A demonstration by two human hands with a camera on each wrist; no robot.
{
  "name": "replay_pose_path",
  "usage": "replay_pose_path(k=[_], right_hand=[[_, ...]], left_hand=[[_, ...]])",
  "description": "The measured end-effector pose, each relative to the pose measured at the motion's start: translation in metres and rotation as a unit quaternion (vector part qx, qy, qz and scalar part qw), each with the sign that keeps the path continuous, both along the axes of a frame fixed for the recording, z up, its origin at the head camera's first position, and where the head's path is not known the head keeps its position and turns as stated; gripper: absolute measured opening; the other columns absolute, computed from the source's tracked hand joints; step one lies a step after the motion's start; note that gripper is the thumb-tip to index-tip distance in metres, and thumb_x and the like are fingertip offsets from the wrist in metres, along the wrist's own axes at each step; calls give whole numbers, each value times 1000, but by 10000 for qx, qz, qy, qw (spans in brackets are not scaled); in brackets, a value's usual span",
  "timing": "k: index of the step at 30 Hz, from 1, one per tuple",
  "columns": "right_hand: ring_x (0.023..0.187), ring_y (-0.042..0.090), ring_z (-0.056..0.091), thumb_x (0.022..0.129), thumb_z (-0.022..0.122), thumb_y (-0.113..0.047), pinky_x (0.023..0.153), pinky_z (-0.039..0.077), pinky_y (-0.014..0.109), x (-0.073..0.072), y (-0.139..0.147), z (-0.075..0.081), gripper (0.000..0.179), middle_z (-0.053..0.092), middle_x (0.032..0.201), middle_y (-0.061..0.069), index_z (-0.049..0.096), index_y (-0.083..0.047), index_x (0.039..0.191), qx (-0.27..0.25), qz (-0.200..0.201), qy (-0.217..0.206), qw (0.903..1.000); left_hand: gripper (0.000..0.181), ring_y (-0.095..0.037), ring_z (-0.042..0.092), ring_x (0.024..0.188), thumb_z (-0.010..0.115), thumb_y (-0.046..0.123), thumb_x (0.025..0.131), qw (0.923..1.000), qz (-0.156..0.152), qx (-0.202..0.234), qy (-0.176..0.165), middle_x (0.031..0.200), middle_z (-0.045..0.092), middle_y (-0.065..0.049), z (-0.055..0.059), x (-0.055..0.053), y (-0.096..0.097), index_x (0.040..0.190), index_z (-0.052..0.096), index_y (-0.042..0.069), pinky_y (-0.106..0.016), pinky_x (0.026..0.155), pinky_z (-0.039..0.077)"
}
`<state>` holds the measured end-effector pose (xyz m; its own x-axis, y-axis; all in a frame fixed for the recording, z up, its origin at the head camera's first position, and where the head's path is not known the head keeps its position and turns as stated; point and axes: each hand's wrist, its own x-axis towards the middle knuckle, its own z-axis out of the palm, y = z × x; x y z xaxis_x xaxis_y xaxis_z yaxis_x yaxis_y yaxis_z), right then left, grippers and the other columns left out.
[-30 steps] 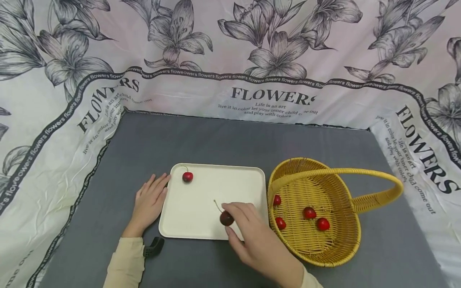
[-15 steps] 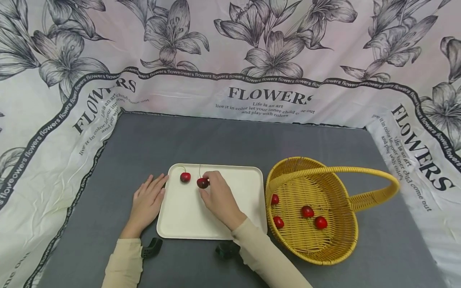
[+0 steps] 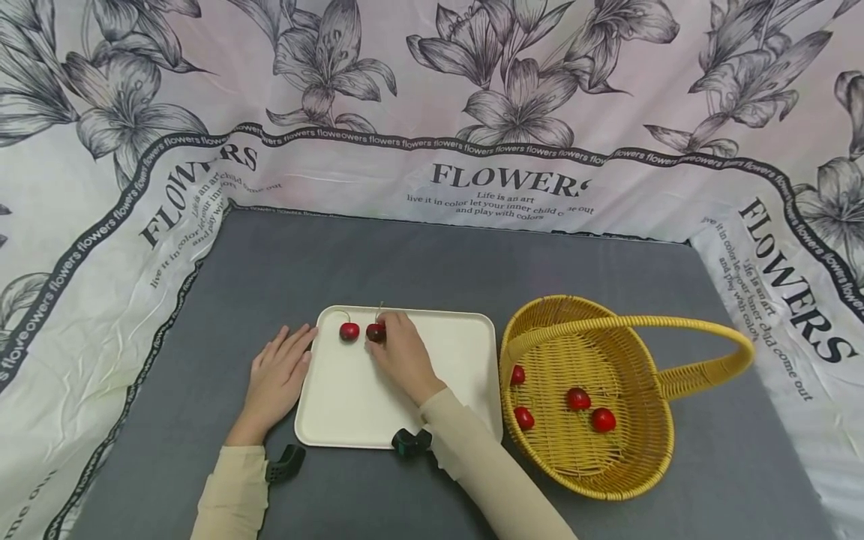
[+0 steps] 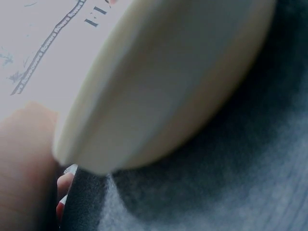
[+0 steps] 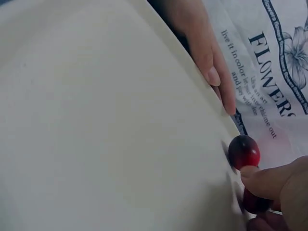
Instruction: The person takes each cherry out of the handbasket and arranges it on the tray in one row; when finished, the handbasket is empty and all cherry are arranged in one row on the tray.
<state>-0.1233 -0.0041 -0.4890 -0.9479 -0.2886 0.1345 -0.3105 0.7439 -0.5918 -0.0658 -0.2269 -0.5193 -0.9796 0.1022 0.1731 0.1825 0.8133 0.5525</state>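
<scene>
On a grey desk (image 3: pixel 432 259), the cream tray (image 3: pixel 347 397) is lying flat, its raised rim running round a pale floor; with twelve o'clock pointing away from me, room for moving is showing at two o'clock and at seven. A yellow wicker basket (image 3: pixel 661 450) is standing just beside the tray's three o'clock edge, and the desk is spreading beyond the twelve o'clock edge to a floral cloth (image 3: pixel 378 180).

My right hand (image 3: pixel 407 360) is reaching over the tray from five o'clock, its fingers pinching a dark red cherry (image 3: pixel 373 333), thumb and fingertips parting only as far as the fruit is requiring. I am holding it at eleven o'clock, near the far rim, its stem pointing toward twelve; whether it is touching the tray floor, I cannot tell. A loose cherry (image 3: pixel 349 331) is resting on the tray at ten, just beside the held one.

My left hand (image 3: pixel 277 382) is lying at nine, its extended fingers touching the tray's edge and grasping nothing. Four more cherries (image 3: pixel 578 399) are lying in the basket, two along its nine o'clock wall, two nearer its middle.
</scene>
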Motion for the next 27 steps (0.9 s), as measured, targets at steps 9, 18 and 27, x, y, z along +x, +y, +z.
replay_pose_path(k=[9,18,27], right_hand=[[115,23,55,85,73,-28,94,49,33,26,22,31,54,51,125,12,51,-3,128,418,65,-159,9990],[109,20,51,84,75,-28,87,51,31,89,92,99,48,52,121,4,54,-11,124,886,904,550,9904],[86,8,58,79,79,-23,73,52,26,119,187,115,32,62,97,-4,63,-13,105,1638,866,623,9807]], left_hand=[[44,-37,22,143,41,27,103,10000,4,-37,-44,149,41,-13,2,0,2,146,42,16,-61,110,13],[44,-38,22,143,42,26,103,10000,14,26,8,149,41,-13,0,2,1,146,42,18,-62,109,14],[43,-38,21,143,41,27,103,10000,24,71,12,149,41,-12,-1,2,3,146,42,19,-63,108,14]])
